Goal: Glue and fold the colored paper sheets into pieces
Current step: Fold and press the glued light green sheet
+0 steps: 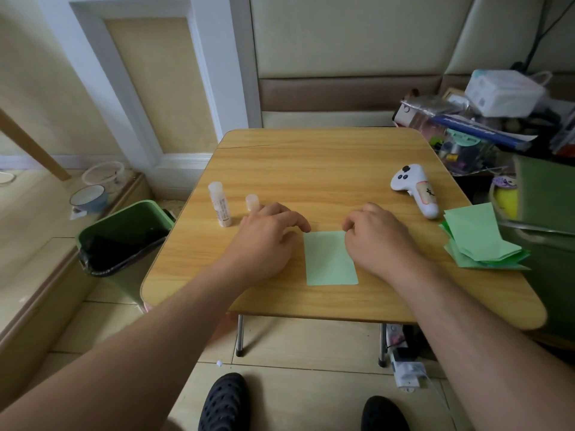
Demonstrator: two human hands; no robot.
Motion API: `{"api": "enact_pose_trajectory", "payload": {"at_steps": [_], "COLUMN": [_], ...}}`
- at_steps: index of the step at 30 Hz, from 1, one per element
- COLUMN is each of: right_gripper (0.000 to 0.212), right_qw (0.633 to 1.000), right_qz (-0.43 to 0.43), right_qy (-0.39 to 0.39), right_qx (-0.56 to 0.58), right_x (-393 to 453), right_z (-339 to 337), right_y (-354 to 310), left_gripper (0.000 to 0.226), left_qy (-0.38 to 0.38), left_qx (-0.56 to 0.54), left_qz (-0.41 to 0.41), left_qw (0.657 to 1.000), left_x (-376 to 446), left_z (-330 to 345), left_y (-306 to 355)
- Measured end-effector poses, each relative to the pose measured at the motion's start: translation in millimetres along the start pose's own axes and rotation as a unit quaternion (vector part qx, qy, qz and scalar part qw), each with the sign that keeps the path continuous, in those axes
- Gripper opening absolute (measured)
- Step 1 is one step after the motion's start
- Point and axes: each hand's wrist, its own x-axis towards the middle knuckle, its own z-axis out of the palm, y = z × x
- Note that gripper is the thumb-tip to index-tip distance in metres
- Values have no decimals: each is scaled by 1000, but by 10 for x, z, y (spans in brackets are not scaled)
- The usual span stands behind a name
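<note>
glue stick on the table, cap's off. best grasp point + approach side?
Judgement: grip the glue stick around its mid-body, below the open top. It stands upright near the table's left edge, so come in level from the near-right, where the left hand already is. Its cap stands just right of it; keep fingers clear of that.

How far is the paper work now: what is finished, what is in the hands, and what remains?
Done: the glue stick stands uncapped, its cap beside it. In hand: both hands work one green sheet; the right hand pinches its far corner, the left hand rests at its left edge. Left: a green stack waits at the right.
</note>
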Motion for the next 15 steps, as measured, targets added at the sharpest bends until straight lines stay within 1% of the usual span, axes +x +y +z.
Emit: {"api": "enact_pose_trajectory", "payload": {"at_steps": [3, 9, 12, 15], "right_gripper": [35, 38, 35, 32], "right_qw": [1000, 999, 999, 997], "right_qz": [1, -2, 16, 53], "right_qy": [21, 28, 34, 21], "right_qx": [-5, -20, -1, 46], "right_x": [28, 23, 16, 52], "right_z": [7, -5, -10, -17], "right_y": [-6, -41, -55, -69], "left_gripper": [37, 45, 47, 50], "left_qy": [-2, 2, 3, 5], "left_qx": [6, 2, -1, -2], "left_qz": [-2, -17, -16, -11], "left_qw": [1000, 1000, 1000, 1000], "left_x": [-5, -2, 2, 6], "left_z": [21, 23, 33, 64], "left_y": [-16, -50, -51, -54]}}
